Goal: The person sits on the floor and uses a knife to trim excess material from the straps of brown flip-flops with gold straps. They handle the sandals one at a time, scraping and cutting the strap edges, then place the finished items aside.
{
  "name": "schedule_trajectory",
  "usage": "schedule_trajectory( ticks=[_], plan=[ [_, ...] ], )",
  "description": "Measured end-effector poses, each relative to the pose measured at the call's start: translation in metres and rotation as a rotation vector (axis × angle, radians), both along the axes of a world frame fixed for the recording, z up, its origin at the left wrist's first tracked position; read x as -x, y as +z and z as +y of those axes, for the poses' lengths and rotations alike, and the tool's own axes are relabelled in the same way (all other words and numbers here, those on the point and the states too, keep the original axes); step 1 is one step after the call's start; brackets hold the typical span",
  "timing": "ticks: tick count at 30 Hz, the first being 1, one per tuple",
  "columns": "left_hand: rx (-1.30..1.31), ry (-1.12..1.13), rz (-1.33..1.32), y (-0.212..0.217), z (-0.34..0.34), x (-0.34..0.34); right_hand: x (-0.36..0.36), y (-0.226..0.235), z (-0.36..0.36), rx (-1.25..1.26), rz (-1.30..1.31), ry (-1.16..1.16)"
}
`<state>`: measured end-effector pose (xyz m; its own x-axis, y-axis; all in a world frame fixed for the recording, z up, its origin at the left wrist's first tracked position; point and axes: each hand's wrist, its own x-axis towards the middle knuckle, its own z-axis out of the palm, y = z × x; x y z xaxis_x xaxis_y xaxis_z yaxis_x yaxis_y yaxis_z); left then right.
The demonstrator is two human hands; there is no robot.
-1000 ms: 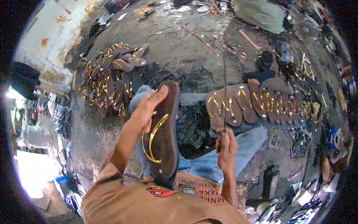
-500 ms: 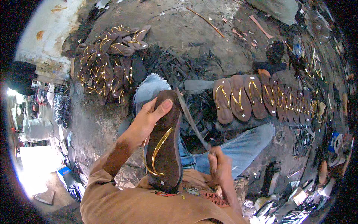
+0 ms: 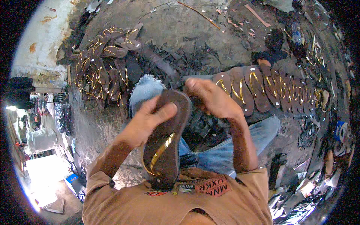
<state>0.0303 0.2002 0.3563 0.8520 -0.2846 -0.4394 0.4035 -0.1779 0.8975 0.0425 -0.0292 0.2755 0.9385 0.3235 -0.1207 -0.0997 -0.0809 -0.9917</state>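
Note:
My left hand (image 3: 159, 118) grips a dark brown flip-flop (image 3: 164, 140) near its toe end, thumb across the top of the sole. Its gold strap (image 3: 161, 153) faces up, and the heel end rests against my shirt. My right hand (image 3: 212, 97) is closed just right of the toe end, smeared by motion. From it a long thin knife (image 3: 165, 67) reaches away to the far left as a grey blur; its handle is hidden in my fingers. Black scraps (image 3: 200, 127) lie beyond the flip-flop, between my legs in jeans.
A heap of brown flip-flops with gold straps (image 3: 99, 69) lies at the far left. More flip-flops (image 3: 257, 90) stand in an overlapping row to the right. Black offcuts (image 3: 195, 54) and a thin stick (image 3: 198, 15) lie on the floor ahead. Shiny plastic (image 3: 300, 202) is at the near right.
My right hand has moved up and away from near my lap to beside the toe end, the knife swinging left. My left hand still holds the flip-flop, which has tilted slightly.

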Motion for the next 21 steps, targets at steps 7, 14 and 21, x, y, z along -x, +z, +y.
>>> schedule_trajectory(
  ticks=[7,14,21],
  plan=[
    [0.349,0.412,-0.228,0.007,0.000,-0.021,0.089,-0.061,-0.058,-0.115,0.082,-0.833],
    [0.840,0.408,0.306,-0.007,-0.074,0.023,0.215,-0.009,-0.019,0.228,-0.201,-0.729],
    [0.870,0.453,0.341,-0.017,-0.082,0.043,0.291,-0.032,0.011,0.444,-0.001,-0.592]
  ],
)
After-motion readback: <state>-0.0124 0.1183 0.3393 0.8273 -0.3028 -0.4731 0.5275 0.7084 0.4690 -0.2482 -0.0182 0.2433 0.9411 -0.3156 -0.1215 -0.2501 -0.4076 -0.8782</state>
